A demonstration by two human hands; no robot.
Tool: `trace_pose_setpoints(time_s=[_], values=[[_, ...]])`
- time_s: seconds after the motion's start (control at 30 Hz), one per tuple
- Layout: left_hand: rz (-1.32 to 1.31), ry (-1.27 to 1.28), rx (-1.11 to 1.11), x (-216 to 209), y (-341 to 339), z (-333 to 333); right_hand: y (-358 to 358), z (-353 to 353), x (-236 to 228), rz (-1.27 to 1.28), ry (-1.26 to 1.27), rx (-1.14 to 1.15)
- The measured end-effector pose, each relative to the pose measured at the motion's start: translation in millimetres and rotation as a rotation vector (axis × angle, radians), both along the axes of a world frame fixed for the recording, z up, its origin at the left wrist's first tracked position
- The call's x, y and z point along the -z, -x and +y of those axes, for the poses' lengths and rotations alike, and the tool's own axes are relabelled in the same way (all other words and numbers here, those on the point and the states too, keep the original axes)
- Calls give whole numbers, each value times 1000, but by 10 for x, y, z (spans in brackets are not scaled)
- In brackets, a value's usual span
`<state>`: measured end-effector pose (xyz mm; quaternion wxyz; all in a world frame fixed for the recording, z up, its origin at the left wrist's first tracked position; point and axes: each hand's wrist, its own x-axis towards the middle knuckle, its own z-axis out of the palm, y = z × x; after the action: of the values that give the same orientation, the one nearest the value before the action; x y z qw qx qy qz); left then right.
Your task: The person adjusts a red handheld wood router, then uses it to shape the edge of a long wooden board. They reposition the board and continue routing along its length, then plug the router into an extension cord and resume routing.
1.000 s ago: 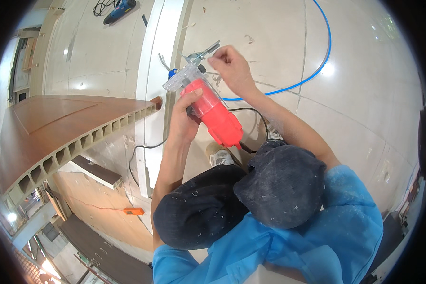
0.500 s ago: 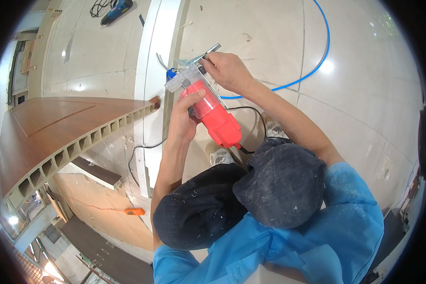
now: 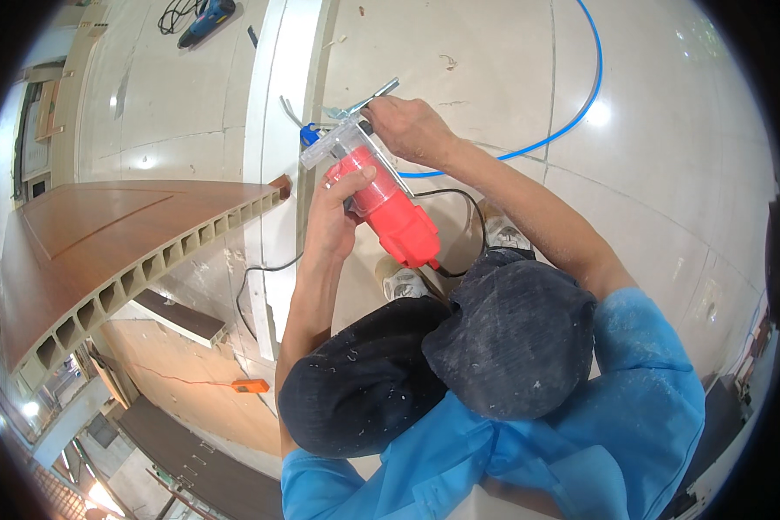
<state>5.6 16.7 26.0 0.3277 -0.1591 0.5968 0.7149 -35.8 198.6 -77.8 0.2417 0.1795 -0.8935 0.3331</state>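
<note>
My left hand (image 3: 334, 204) is wrapped round the body of a red trim router (image 3: 399, 221), its thumb lying across the front. The router is tilted, with its clear plastic base (image 3: 325, 149) pointing up and away from me and its cord end toward my knees. At the base, the fingers of my right hand (image 3: 407, 128) are pinched together beside a metal bracket-like piece (image 3: 381, 91). What lies between those fingertips is hidden. A blue clamp-like part (image 3: 310, 134) sits by the base, next to a long white board (image 3: 273, 173).
A brown hollow-core panel (image 3: 130, 221) reaches in from the left. A black cord (image 3: 256, 270) crosses the board. A blue hose (image 3: 572, 130) curves over the tiled floor at right. A blue power tool (image 3: 206, 22) lies far left, an orange object (image 3: 250, 386) near left.
The view has shifted slightly. Both hands and the router keep nearly the same pose, with my right fingers still at the base.
</note>
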Motion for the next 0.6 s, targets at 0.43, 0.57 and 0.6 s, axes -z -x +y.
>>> trace_pose_setpoints(time_s=[0.43,0.57,0.6], values=[[1,-28,15,94,1,-5,-94,-65,-43,-322,528,-17],[-23,-55,6,93,7,-13,-72,-104,-54,-286,565,16],[-13,-59,9,98,11,-13,-66,-110,-55,-294,557,28]])
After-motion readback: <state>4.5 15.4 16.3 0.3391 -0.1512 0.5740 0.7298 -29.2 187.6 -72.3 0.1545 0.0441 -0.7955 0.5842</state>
